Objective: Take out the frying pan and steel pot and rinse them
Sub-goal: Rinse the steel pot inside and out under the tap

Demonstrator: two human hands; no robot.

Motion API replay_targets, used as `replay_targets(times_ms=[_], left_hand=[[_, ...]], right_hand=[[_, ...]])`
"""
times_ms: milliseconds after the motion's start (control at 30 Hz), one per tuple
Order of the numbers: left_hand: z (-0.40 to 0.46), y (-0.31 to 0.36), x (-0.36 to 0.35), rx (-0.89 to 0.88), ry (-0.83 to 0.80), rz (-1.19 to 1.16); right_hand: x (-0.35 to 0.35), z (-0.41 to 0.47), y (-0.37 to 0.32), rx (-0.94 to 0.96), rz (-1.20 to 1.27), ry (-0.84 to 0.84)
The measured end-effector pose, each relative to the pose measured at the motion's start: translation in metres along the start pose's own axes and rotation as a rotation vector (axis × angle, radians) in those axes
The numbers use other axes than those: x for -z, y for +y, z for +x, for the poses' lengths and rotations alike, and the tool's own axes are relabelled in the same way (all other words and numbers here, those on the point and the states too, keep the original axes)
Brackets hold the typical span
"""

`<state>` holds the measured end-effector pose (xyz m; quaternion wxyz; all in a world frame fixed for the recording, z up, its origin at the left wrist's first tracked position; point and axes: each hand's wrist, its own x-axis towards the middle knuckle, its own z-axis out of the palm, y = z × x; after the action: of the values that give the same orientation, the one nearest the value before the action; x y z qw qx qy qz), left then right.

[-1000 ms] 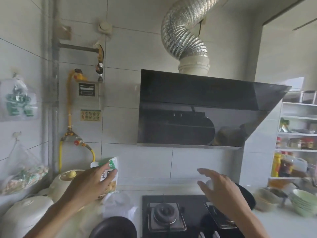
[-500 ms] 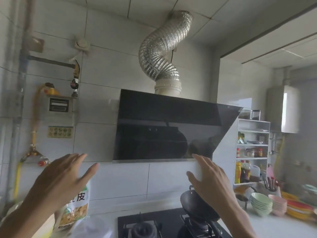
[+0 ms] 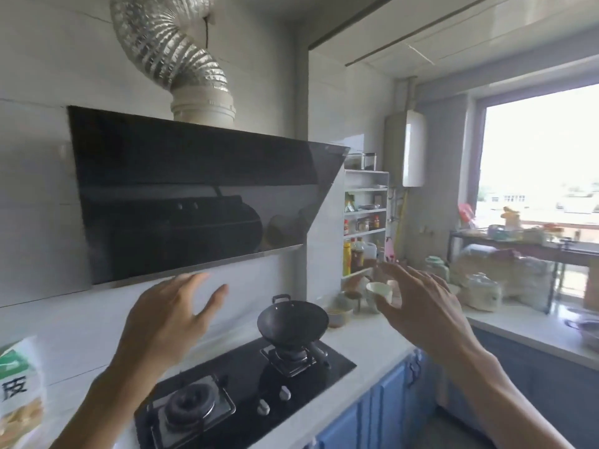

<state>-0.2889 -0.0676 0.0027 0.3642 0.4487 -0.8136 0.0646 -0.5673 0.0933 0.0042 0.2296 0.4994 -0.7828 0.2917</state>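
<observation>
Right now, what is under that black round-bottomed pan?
The black round-bottomed pan sits on the right burner's metal grate of the black glass stove. The burner itself is hidden.

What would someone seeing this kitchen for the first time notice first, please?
Most likely the two open, empty hands raised in the foreground, the left hand and the right hand. Between them a black wok sits on the far burner of the black gas hob. Above hang the dark range hood and its silver duct, and a bright window glares at the right.
</observation>
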Motion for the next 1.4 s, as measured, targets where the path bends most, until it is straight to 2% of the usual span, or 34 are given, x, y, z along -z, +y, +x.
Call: replay_targets(times_ms=[333, 567, 767, 933, 1167, 1267, 1400], left_hand=[[0.053, 0.243, -0.162, -0.317, -0.153, -0.211], [0.083, 0.449, -0.267, -0.453, -0.286, -0.318], [0.095, 0.592, -0.352, -0.553, -0.403, -0.414], [0.119, 0.693, -0.439, -0.651, -0.440, -0.501], [0.191, 0.804, -0.585, -0.660, -0.557, -0.618], [0.237, 0.851, -0.637, -0.631, -0.546, -0.622], [0.268, 0.924, -0.701, -0.685, -0.599, -0.601]], right_hand=[[0.039, -0.019, 0.241, -0.320, -0.236, 0.087], [0.071, -0.011, 0.421, -0.468, -0.348, 0.050], [0.084, -0.017, 0.548, -0.629, -0.393, 0.060], [0.067, -0.005, 0.654, -0.741, -0.444, 0.044], [0.008, 0.062, 0.802, -0.873, -0.434, 0.021], [-0.009, 0.096, 0.860, -0.918, -0.430, 0.021], [-0.023, 0.123, 0.939, -0.985, -0.430, -0.005]])
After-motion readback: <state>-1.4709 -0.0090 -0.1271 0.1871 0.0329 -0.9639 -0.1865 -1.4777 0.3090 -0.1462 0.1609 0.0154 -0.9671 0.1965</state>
